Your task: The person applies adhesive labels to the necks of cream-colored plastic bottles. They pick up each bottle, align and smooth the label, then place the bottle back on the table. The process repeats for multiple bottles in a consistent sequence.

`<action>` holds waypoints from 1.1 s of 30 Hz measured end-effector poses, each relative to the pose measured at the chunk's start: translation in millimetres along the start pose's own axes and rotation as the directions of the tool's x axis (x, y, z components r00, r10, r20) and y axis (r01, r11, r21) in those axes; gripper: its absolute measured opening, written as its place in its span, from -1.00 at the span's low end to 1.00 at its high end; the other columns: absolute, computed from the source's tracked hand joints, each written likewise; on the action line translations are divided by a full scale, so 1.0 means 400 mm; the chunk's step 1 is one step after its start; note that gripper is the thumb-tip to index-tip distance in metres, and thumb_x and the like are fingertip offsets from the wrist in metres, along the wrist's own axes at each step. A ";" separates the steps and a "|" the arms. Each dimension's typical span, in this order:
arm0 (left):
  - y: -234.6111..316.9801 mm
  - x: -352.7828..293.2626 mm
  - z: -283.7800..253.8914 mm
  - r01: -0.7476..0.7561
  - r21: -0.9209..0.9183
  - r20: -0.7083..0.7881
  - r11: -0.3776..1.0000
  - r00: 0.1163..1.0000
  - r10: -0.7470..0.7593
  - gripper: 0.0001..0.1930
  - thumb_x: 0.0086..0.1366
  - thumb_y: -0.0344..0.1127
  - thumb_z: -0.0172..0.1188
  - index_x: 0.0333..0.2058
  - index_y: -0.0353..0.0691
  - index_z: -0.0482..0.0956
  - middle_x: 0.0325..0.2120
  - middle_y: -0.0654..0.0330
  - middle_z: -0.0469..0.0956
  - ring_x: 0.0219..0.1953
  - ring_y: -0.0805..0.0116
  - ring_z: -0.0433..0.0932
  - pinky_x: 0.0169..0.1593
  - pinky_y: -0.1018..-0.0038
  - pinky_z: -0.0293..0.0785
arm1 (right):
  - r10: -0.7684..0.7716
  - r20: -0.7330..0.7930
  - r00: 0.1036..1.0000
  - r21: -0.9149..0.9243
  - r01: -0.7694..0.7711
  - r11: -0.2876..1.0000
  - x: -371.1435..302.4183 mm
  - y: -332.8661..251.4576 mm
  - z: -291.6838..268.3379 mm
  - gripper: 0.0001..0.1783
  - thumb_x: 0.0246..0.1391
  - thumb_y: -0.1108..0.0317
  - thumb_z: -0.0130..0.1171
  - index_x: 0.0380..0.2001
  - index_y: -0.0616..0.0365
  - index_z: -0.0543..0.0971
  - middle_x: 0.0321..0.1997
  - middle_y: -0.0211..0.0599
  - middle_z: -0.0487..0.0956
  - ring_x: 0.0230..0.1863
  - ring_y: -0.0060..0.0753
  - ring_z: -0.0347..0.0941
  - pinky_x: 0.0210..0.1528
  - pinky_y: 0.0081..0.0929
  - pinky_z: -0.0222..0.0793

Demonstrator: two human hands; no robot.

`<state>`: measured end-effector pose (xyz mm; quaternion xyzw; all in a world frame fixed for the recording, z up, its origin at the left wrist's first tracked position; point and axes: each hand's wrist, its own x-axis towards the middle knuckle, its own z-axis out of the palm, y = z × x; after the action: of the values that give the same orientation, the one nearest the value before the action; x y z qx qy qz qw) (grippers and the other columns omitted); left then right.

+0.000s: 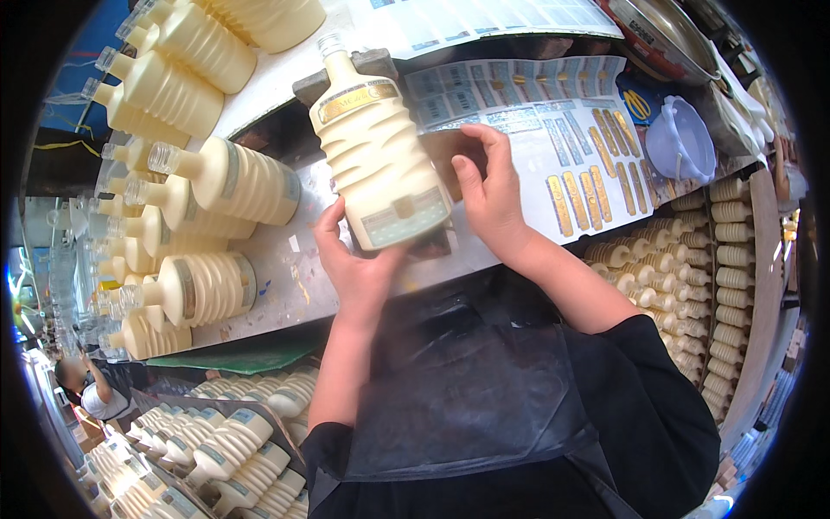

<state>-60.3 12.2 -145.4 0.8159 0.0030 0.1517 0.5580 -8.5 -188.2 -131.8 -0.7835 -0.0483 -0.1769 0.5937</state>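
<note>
A cream-coloured bottle (373, 143) with wavy ridges and a clear threaded neck lies tilted before me on a dark cradle (373, 65), its neck pointing away. A gold label sits on its shoulder and a pale blue-green label near its base. My left hand (356, 272) grips the base, thumb along the left side; its other fingers are partly hidden and blurred. Just off the bottle's right side is my right hand (494, 195), thumb and forefinger apart with nothing visible between them. Sheets of gold and blue label strips (577, 195) lie beside the right hand.
Several similar bottles (246, 182) lie on the left of the table (298, 281). Racks of bottles (670, 259) stand at the right, more bottles (229, 450) at lower left. A lavender bucket (680, 138) and a metal basin (670, 35) are at right. Another person (95, 389) is far left.
</note>
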 end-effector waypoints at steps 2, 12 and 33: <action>0.009 0.000 -0.001 -0.019 0.039 -0.002 0.999 1.000 0.019 -0.03 -0.09 -0.32 0.67 0.26 -0.32 0.26 0.21 0.04 0.31 0.30 0.15 0.31 0.41 0.25 0.18 | -0.030 -0.043 0.999 0.065 0.033 0.997 0.003 0.007 -0.011 -0.55 0.31 0.48 0.17 0.21 0.30 0.34 0.17 -0.15 0.47 0.22 -0.34 0.41 0.30 -0.38 0.33; 0.063 0.026 0.015 -0.325 0.383 -0.044 0.865 0.929 0.369 -0.08 -0.21 -0.15 0.66 0.14 -0.20 0.35 0.04 0.01 0.44 0.14 -0.05 0.37 0.25 0.08 0.23 | -0.598 0.244 0.763 -0.125 0.637 0.761 0.004 -0.092 -0.074 -0.66 0.01 0.64 0.34 -0.10 0.26 0.62 -0.17 -0.10 0.69 -0.22 -0.12 0.70 -0.17 -0.34 0.63; 0.040 0.034 0.034 -0.407 0.443 -0.106 0.799 0.861 0.497 -0.24 -0.10 -0.20 0.57 0.09 -0.20 0.41 -0.02 0.06 0.50 0.06 -0.01 0.44 0.22 0.08 0.24 | -0.619 0.527 0.583 -0.013 0.733 0.680 0.006 -0.237 -0.069 -0.68 -0.10 0.54 0.32 -0.18 0.17 0.69 -0.29 -0.27 0.70 -0.33 -0.24 0.64 -0.32 -0.37 0.52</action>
<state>-46.4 -3.9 -131.8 0.8686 -0.1006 0.3650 0.3198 -39.4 -187.3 -38.1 -0.7851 -0.4698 -0.1945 0.3536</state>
